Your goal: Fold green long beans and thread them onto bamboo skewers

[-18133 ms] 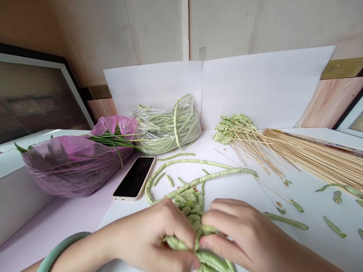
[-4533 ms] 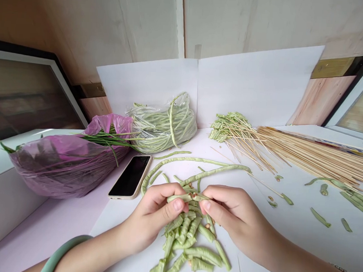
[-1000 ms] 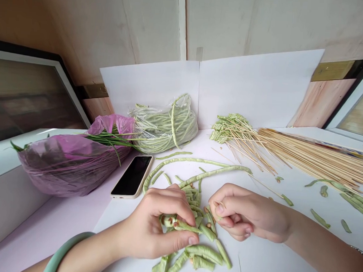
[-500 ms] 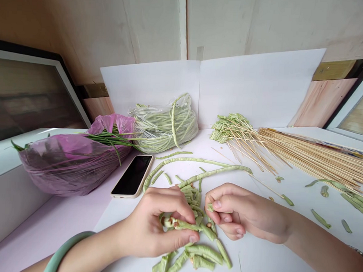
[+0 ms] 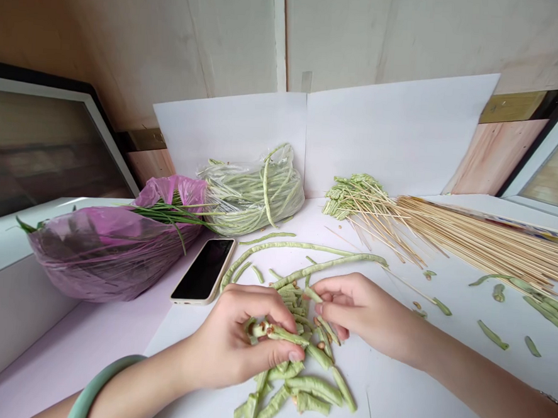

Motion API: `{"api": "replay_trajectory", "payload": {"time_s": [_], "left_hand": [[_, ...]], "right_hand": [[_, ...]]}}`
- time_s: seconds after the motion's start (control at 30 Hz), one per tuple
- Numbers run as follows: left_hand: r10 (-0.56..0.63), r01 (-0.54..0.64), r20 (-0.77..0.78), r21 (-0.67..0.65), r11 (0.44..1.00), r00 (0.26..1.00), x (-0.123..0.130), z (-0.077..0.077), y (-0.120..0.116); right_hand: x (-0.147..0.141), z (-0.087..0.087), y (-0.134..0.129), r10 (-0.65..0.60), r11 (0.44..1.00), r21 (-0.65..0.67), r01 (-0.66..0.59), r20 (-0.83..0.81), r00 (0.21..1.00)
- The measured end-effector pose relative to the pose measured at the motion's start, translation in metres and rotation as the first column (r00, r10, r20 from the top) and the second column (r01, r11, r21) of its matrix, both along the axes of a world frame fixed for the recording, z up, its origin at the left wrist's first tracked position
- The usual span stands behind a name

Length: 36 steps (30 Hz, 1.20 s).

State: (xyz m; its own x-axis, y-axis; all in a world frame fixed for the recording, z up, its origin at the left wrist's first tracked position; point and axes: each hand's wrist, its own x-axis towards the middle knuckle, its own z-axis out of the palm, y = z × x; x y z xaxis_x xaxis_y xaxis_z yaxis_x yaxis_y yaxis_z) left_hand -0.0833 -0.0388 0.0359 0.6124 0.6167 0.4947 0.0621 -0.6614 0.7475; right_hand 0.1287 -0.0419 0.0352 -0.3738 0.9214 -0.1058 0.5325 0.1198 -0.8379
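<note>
My left hand (image 5: 233, 335) is closed on a split piece of long bean (image 5: 290, 338), its brown seeds showing near the fingers. To its right, my right hand (image 5: 365, 312) pinches another short bean piece (image 5: 312, 294) between thumb and fingers. Beneath and between both hands lies a loose pile of broken bean pieces (image 5: 315, 386), partly hidden by my left hand. Whole long beans (image 5: 300, 246) curve across the table just beyond the hands.
A phone (image 5: 203, 270) lies left, near a purple bag of greens (image 5: 116, 249). Behind stands a clear bag of long beans (image 5: 246, 201). At right are wooden skewers (image 5: 485, 237), skewered beans (image 5: 355, 195) and scattered bean bits (image 5: 492, 334).
My right hand has moved slightly up and left over the pile. It held a small green bit before and now pinches a longer bean piece. My left hand has barely moved.
</note>
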Motion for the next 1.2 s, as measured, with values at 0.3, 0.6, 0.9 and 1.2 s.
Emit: {"api": "replay_trajectory", "payload": {"time_s": [0.3,0.6,0.9,1.2], "left_hand": [[0.025,-0.025,0.004,-0.074,0.997,1.000,0.000,-0.003,0.001],[0.083,-0.085,-0.061,-0.042,0.995,0.995,0.003,-0.001,0.003],[0.138,-0.146,-0.066,-0.123,0.982,0.988,0.004,-0.004,0.007],[0.197,-0.206,-0.060,-0.305,0.930,0.978,0.004,-0.008,0.009]], "right_hand": [[0.003,-0.008,0.003,-0.381,0.847,0.467,0.255,0.199,0.903],[-0.004,0.000,-0.017,0.178,0.910,0.397,-0.120,-0.113,0.978],[-0.008,0.002,-0.017,0.107,0.959,0.279,-0.046,-0.208,0.972],[0.000,0.007,-0.005,-0.142,0.952,0.188,0.243,-0.434,0.890]]}}
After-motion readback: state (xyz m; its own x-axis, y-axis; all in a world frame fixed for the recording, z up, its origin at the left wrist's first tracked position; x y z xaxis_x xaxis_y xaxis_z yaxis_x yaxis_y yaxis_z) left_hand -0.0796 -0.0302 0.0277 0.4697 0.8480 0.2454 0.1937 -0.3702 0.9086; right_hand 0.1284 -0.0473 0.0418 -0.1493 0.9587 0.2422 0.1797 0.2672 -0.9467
